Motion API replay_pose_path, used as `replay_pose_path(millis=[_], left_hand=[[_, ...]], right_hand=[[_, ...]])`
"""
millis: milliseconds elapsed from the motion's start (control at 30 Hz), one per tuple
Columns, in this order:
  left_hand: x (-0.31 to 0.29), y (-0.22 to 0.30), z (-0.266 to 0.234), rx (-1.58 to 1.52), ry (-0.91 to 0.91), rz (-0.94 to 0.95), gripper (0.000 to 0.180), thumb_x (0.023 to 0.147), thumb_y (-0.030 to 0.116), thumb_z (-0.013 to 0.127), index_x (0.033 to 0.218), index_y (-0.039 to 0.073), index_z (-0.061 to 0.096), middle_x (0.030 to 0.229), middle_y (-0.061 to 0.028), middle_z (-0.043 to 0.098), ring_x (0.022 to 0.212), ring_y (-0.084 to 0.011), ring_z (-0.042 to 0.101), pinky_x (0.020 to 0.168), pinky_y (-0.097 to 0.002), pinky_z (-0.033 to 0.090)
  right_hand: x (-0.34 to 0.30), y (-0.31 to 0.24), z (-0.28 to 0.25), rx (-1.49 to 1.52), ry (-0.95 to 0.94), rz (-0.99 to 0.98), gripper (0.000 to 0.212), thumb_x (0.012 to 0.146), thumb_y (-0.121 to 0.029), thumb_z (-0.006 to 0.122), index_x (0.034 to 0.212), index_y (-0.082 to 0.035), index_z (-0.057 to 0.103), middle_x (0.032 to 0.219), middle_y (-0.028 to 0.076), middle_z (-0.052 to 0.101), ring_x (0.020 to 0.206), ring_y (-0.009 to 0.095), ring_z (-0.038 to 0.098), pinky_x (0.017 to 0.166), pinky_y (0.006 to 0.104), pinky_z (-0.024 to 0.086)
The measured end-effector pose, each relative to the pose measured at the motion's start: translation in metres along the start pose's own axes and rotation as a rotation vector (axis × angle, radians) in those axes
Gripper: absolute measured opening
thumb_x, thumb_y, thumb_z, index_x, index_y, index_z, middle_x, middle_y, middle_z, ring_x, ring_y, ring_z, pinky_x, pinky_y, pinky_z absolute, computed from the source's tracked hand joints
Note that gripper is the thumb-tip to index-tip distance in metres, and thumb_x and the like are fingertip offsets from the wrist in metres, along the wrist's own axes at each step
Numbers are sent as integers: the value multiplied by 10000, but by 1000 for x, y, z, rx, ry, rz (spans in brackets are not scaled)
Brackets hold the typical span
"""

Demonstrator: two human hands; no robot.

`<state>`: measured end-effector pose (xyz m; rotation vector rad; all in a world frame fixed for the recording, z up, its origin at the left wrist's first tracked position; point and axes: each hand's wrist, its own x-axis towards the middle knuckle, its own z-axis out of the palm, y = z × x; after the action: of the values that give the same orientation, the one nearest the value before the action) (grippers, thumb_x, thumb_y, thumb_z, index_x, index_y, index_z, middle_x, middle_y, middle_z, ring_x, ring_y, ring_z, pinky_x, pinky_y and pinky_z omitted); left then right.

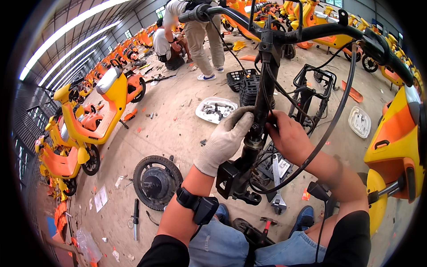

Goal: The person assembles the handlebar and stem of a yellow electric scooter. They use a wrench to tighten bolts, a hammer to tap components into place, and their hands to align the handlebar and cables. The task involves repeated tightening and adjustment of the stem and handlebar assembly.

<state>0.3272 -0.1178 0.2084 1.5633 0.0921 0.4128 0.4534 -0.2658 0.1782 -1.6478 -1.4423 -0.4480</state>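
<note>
Hands, gloved left and bare right, grip black steering column.

Black cables hung close on both sides of the steering column, crowding the left hand and right hand gripping it. Near and below, a black bracket and an adjustable wrench blocked the way. To the left, bare concrete floor lay open as far as the loose wheel and the white parts tray.
</note>
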Motion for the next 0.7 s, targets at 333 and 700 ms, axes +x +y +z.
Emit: replay_pose_path(millis=[333,700], left_hand=[[1,-7,-2,-73,32,20,382,1011,246,542,1286,-20,549,1147,-57,615,1055,-120,553,955,-271,449],[0,-9,0,159,151,15,338,1013,229,528,1245,-11,579,1095,-87,647,990,-143,610,878,-285,504]], right_hand=[[3,0,-6,20,-35,-84,306,863,-19,634,1145,14,522,1051,202,620,905,403,637,747,448,529],[-5,-1,3,-161,-8,20,314,836,-149,653,1091,-15,530,949,133,610,639,313,664,539,407,543]])
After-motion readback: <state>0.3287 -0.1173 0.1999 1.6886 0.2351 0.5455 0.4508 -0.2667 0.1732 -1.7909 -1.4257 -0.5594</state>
